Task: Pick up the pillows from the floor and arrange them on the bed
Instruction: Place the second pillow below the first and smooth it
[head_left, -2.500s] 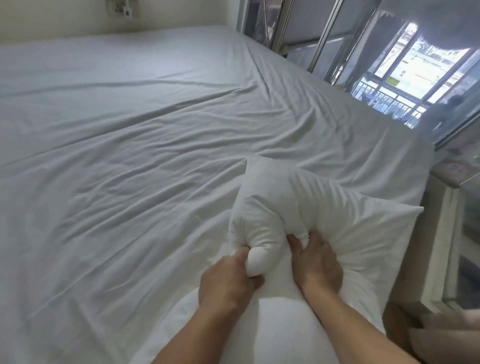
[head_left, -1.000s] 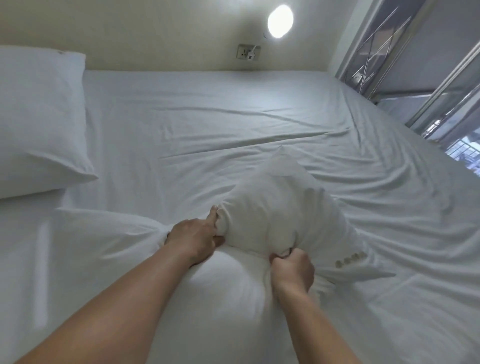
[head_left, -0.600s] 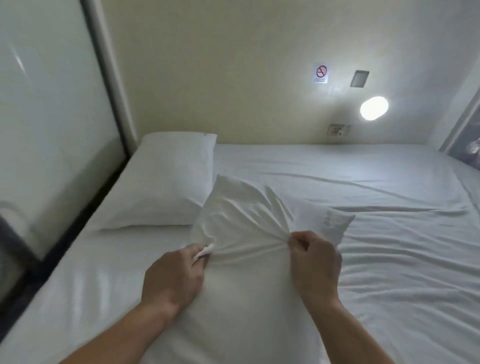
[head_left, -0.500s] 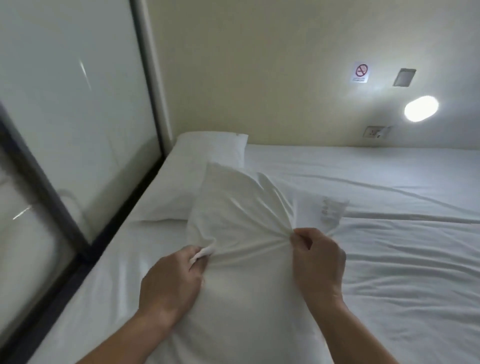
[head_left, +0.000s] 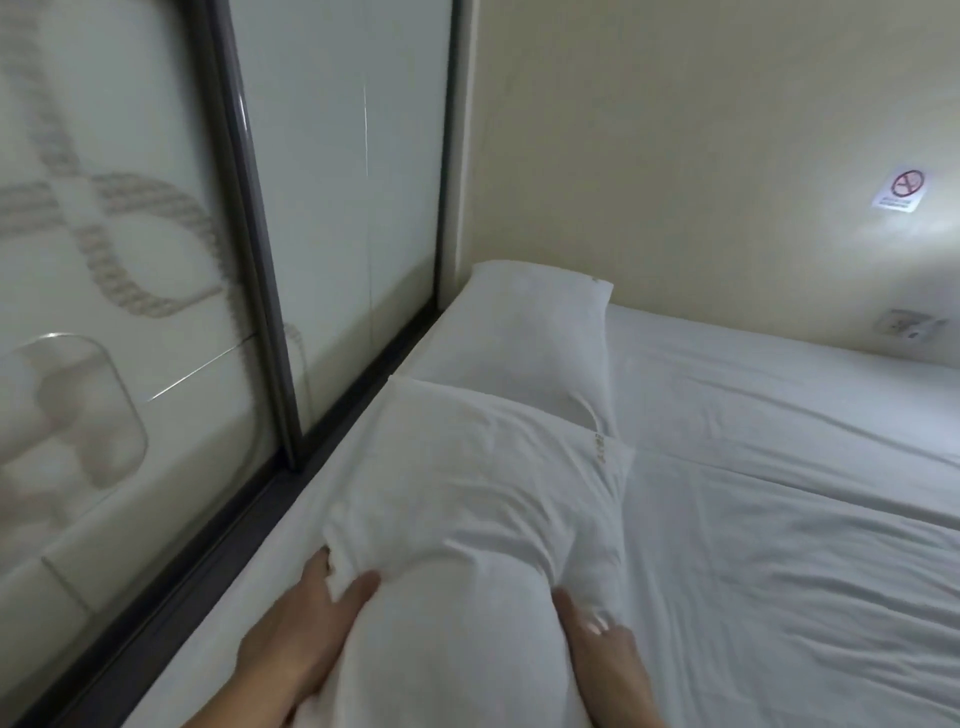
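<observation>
A white pillow (head_left: 467, 499) lies on the bed (head_left: 779, 519) along its left side, its far end overlapping a second white pillow (head_left: 530, 338) that rests flat against the cream wall. My left hand (head_left: 306, 623) pinches the near left corner of the front pillow between thumb and fingers. My right hand (head_left: 602, 649) presses against the pillow's near right side with the fingers spread, partly hidden by the fabric. Both hands are blurred.
Frosted glass sliding panels (head_left: 156, 312) in a dark frame run along the bed's left edge. A no-smoking sign (head_left: 903, 189) and a wall socket (head_left: 906, 325) are on the wall at right. The wrinkled white sheet spreads to the right.
I have carried the pillow left across the bed and set it down next to the glass panels, overlapping the pillow by the wall. My right hand's grip has loosened.
</observation>
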